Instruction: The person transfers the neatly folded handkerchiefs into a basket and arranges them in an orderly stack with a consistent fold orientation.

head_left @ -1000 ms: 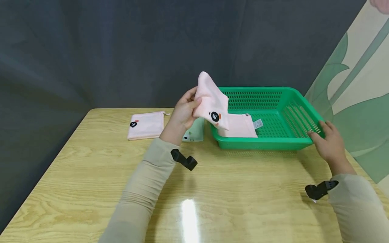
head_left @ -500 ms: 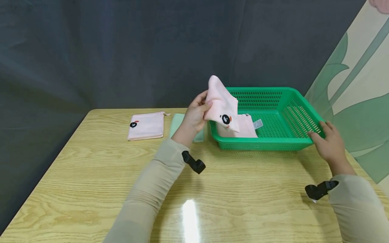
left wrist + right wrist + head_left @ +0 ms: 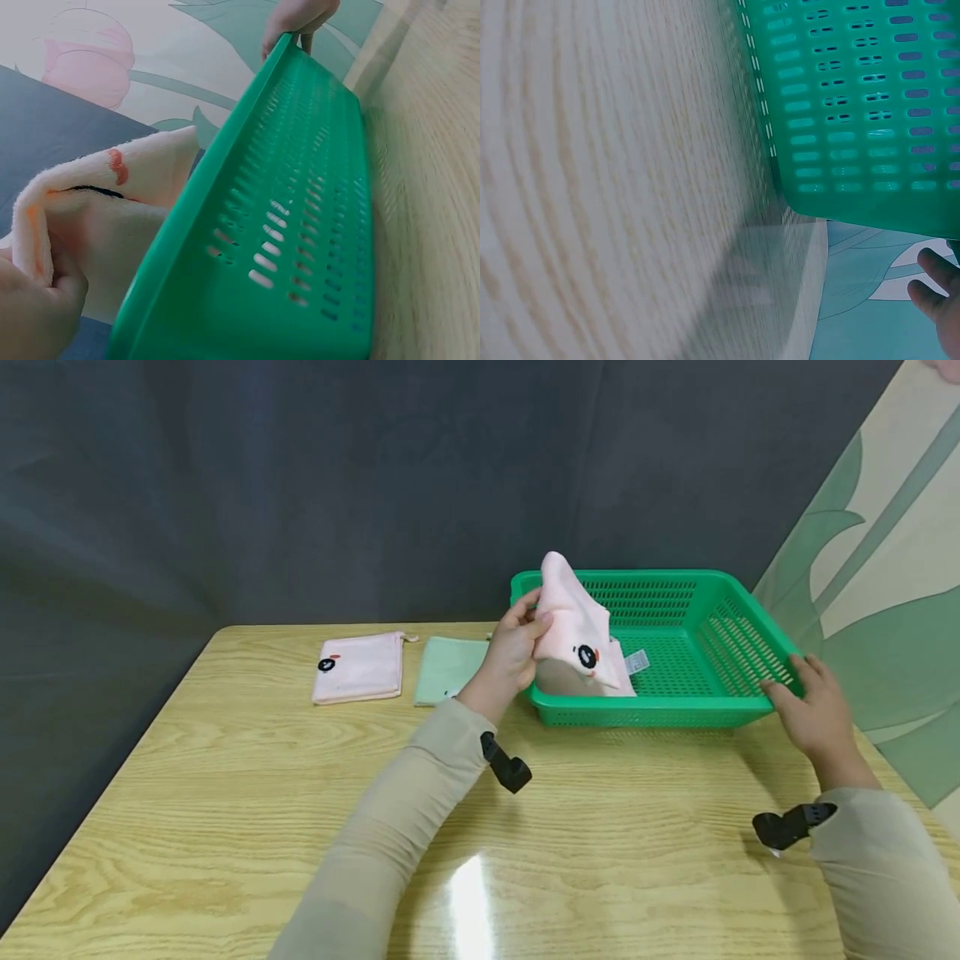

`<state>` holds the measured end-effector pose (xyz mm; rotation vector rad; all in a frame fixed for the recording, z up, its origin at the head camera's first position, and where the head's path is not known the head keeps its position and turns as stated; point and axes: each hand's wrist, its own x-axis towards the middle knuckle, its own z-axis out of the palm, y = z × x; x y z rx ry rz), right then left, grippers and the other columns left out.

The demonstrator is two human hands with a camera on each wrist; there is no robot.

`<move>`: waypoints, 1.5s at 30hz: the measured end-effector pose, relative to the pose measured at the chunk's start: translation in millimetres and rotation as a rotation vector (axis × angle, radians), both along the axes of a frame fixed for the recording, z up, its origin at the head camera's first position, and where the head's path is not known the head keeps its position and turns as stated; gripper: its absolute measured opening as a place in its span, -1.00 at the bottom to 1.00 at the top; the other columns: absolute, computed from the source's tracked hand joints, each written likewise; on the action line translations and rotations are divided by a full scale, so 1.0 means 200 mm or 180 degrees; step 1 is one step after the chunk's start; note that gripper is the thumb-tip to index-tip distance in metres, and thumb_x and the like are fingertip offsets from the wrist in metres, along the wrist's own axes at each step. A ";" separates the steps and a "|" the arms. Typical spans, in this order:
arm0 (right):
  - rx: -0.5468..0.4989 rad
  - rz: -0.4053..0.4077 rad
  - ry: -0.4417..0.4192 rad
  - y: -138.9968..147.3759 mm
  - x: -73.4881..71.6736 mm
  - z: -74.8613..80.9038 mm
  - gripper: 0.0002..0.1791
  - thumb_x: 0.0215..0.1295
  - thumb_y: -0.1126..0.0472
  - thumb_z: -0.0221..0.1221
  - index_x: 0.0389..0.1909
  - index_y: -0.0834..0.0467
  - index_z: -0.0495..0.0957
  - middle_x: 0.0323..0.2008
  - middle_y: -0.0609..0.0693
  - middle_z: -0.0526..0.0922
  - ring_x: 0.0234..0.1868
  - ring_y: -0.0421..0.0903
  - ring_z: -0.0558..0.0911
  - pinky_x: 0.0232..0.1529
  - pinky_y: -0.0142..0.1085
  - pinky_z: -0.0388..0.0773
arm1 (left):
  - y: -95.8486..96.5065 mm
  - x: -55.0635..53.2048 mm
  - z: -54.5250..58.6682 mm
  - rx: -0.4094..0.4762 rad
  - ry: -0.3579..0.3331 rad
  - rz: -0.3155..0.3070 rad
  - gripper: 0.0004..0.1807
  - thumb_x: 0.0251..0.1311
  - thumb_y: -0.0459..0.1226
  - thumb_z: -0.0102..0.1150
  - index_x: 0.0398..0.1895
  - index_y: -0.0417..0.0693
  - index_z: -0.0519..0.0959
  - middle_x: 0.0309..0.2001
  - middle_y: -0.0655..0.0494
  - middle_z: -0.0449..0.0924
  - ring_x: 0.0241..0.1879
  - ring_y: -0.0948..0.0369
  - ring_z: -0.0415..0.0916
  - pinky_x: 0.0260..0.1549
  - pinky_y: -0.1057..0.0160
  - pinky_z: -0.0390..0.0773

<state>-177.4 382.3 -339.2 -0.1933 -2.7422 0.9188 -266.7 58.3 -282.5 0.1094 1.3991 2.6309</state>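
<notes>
My left hand [image 3: 504,662] pinches a folded pink towel [image 3: 572,614] between thumb and fingers, holding it tilted above the left part of a green plastic basket [image 3: 652,713]. A black and red embroidered face shows on its lower corner. Beneath it, partly hidden, another pink towel [image 3: 626,683] lies in the basket with a white label [image 3: 637,662] beside it. My right hand [image 3: 819,717] grips the basket's right rim near the front corner. In the left wrist view the held towel [image 3: 112,195] hangs beside the basket wall [image 3: 262,225].
Left of the basket, a folded green towel [image 3: 450,668] lies on the wooden table [image 3: 225,810], partly covered by my left wrist. Farther left is a folded pink towel [image 3: 363,668] with a hanging loop. A dark curtain [image 3: 375,485] stands behind; a patterned wall [image 3: 885,610] is on the right.
My left hand has carried the pink towel rightward, from the basket's left edge to over its left part. More of the green towel shows now. My right hand has stayed on the rim.
</notes>
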 end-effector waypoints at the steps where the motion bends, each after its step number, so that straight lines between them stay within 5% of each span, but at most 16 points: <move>1: -0.0003 -0.0002 0.0002 0.00 0.00 0.00 -0.34 0.30 0.07 -0.23 0.27 0.34 -0.21 0.26 0.33 -0.31 0.20 0.35 -0.28 0.02 0.26 -0.27 | 0.01 0.00 0.00 0.0004 0.0005 0.0008 -0.58 0.14 -0.54 -0.13 0.11 -0.22 0.31 -0.44 0.11 0.23 -0.44 0.28 0.27 -0.55 0.46 0.34; 32: 0.0010 -0.0015 -0.0012 0.00 0.00 0.00 -0.34 0.31 0.06 -0.25 0.28 0.32 -0.22 0.27 0.31 -0.31 0.21 0.34 -0.29 0.01 0.27 -0.27 | 0.30 -0.02 -0.12 -0.0083 -0.0180 -0.0111 -0.60 0.13 -0.48 -0.06 0.07 -0.09 0.39 -0.42 0.14 0.22 -0.39 0.24 0.27 -0.44 0.39 0.34; 41: -0.0005 -0.0014 -0.0046 0.00 0.00 0.00 -0.34 0.30 0.06 -0.26 0.28 0.32 -0.23 0.27 0.31 -0.33 0.21 0.34 -0.29 0.01 0.27 -0.26 | 0.30 -0.01 -0.13 -0.0559 -0.0512 0.0075 -0.62 0.10 -0.46 0.01 0.00 0.04 0.46 -0.40 0.12 0.30 -0.43 0.20 0.33 -0.53 0.34 0.35; 45: 0.0000 -0.0017 -0.0037 0.00 0.00 0.01 -0.34 0.30 0.06 -0.25 0.28 0.32 -0.22 0.27 0.31 -0.32 0.21 0.34 -0.28 0.01 0.27 -0.26 | 0.29 -0.01 -0.12 -0.0929 -0.0498 0.0154 -0.63 0.10 -0.44 0.03 -0.03 0.06 0.48 -0.38 0.11 0.36 -0.43 0.18 0.36 -0.51 0.32 0.38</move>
